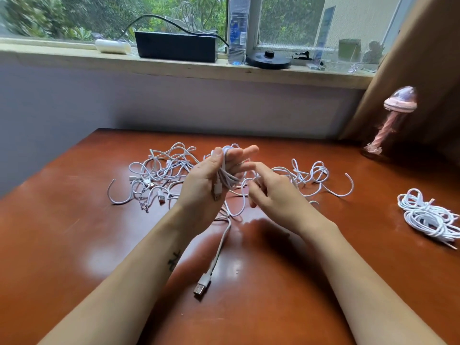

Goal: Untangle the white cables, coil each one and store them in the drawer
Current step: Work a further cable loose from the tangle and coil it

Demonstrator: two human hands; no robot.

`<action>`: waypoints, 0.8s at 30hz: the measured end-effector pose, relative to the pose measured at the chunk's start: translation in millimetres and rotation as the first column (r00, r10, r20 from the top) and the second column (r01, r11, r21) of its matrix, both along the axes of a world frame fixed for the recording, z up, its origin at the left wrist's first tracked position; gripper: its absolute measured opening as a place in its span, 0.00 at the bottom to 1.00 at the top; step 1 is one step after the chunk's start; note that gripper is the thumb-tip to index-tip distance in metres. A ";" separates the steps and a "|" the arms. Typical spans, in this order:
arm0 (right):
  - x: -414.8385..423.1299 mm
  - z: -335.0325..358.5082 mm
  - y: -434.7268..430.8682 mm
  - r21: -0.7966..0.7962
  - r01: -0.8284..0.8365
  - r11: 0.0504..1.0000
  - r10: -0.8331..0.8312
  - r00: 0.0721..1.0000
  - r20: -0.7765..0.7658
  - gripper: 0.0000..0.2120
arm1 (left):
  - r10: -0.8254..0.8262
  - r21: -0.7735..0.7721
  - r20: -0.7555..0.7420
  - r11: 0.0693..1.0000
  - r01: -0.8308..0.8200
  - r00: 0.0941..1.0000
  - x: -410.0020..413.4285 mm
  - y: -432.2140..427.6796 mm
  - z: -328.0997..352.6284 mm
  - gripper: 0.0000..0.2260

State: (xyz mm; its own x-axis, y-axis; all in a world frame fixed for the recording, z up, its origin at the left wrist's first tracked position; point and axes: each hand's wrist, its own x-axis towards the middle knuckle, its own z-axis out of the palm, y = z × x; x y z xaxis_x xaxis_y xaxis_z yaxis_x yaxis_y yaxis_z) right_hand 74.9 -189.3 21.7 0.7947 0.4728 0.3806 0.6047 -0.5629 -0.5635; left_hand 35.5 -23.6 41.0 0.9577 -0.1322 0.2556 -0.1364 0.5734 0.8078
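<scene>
1. Setting: a glossy red-brown bench [99, 232] stands below a windowsill [174, 68], with greenery outside the glass.
2. Left hand [201, 185]: raised just in front of the tangled pile [161, 170], palm turned inward. Its fingers [235, 154] and thumb are curled round several loops of a held cable [227, 180].
3. A USB plug [217, 192] of that cable hangs at the heel of the left palm.
4. Right hand [273, 195]: just right of the left hand, at the front edge of the tangled pile. Its fingers [250, 166] are curled narrow on a strand of the held cable. The exact pinch point is hidden by the fingers.
5. A loose tail [219, 247] drops from the hands onto the bench and ends in a second plug [202, 286], well in front of the tangled pile, between the forearms.
6. The tangled pile of white cables lies on the bench behind both hands and spreads to either side of them. Several plugs show in its left part.
7. A coiled bundle [428, 217] of white cable lies well to the right of the tangled pile, near the bench edge.
8. A pink jellyfish-shaped ornament [395, 120] stands far right and behind the tangled pile, against a brown curtain [423, 58].
9. On the windowsill, behind the tangled pile: a black box [175, 49], a water bottle [238, 31] and a black disc [268, 61].
</scene>
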 end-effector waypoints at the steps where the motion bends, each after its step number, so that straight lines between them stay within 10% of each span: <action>1: -1.5 0.4 1.6 0.009 -0.012 1.000 0.012 1.000 -0.018 0.14 | 0.022 0.005 0.013 1.000 -0.022 1.000 0.9 0.3 -1.2 0.20; 6: -9.4 0.4 7.0 0.035 -0.043 0.998 0.045 0.997 -0.069 0.22 | 0.070 -0.018 0.072 0.997 -0.069 0.995 5.4 -0.8 -6.5 0.14; 10: -8.8 1.0 6.3 0.011 -0.054 0.999 0.054 0.997 -0.059 0.05 | 0.138 0.017 0.085 0.990 -0.140 0.987 10.6 0.3 -10.2 0.14; 18: -10.0 -0.4 13.6 0.037 -0.032 0.999 0.032 0.999 0.006 0.08 | 0.268 0.116 0.098 0.953 -0.279 0.958 15.6 5.7 -16.7 0.16; 24: -11.5 4.3 12.1 0.049 -0.015 0.999 0.014 1.000 0.009 0.12 | 0.407 0.398 0.402 0.729 -0.557 0.820 14.2 7.2 -18.4 0.16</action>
